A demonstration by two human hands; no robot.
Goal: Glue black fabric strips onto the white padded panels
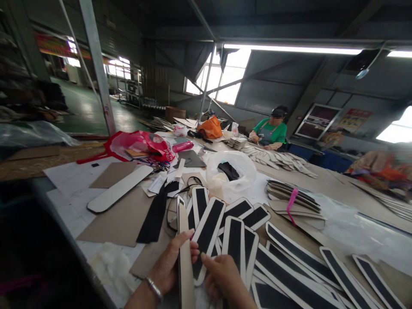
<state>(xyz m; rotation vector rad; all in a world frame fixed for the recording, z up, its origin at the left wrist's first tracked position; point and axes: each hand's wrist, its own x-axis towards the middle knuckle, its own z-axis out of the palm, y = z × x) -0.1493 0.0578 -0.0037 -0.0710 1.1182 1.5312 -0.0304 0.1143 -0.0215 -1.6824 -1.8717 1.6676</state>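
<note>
Daylight glares white through a far window [236, 64] as a fluorescent tube [292, 49] burns beneath the dim roof [280, 17]; reflections streak the green floor [80, 107] at far left, black shadow swallows the near left corner, and blur softens a co-worker [380, 167] at right.

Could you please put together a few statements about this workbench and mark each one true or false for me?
1. The left hand holds a long strip. True.
2. A bracelet is worn on the right wrist. False: the silver bracelet is on the left wrist.
3. The pieces piled before the hands have dark centres and pale borders. True.
4. The orange bag is nearer the hands than the white plastic bag. False: the white plastic bag is nearer.
</note>
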